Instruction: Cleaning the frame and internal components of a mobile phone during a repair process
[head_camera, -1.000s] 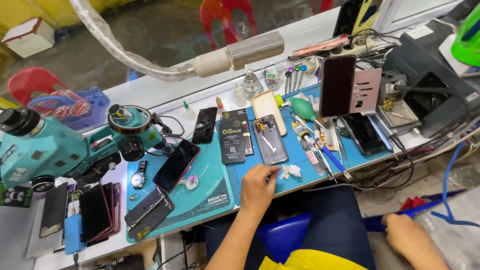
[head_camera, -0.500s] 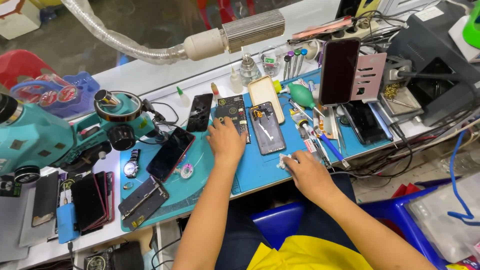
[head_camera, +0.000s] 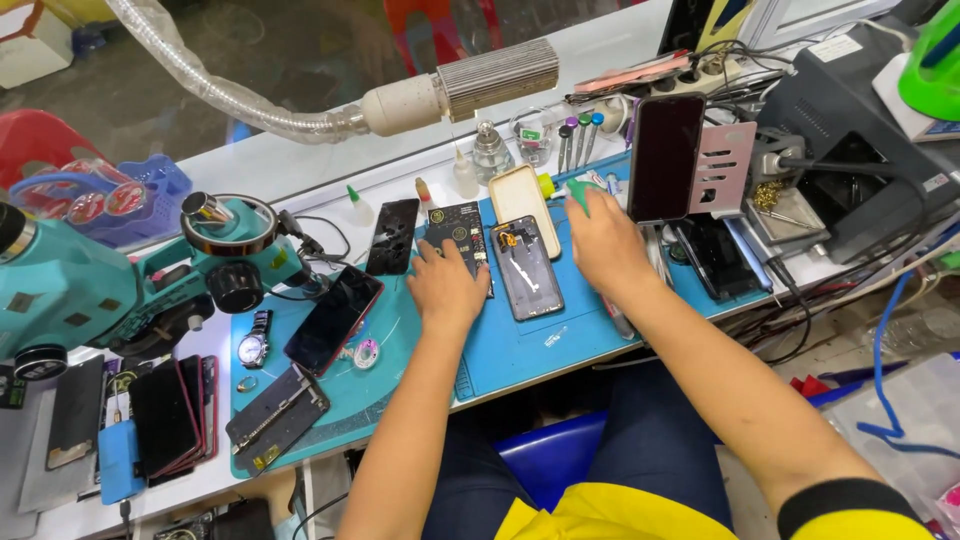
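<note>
My left hand (head_camera: 447, 285) lies flat, fingers apart, on a black square pad (head_camera: 462, 228) on the blue work mat (head_camera: 520, 350). Just to its right lies an opened phone (head_camera: 527, 268), insides up, between my two hands. My right hand (head_camera: 603, 245) reaches to the mat's far side, its fingers curled over a green rubber air blower (head_camera: 577, 194), only a bit of which shows. A beige phone back (head_camera: 520, 195) lies behind the opened phone. A dark-screened phone (head_camera: 665, 155) leans upright on a pink stand (head_camera: 722, 165) beside my right hand.
A teal microscope (head_camera: 90, 290) stands at the left beside a teal mat (head_camera: 350, 395) with a red-edged phone (head_camera: 333, 320), a wristwatch (head_camera: 253, 350) and a circuit board (head_camera: 277, 415). Stacked phones (head_camera: 165, 415) lie far left. A hose nozzle (head_camera: 460, 92) hangs above. A soldering station (head_camera: 850, 150) and cables sit right.
My left hand stays on the black pad. My right hand has gone from the mat's near edge up to the green blower at the far side. The camera view shifted slightly.
</note>
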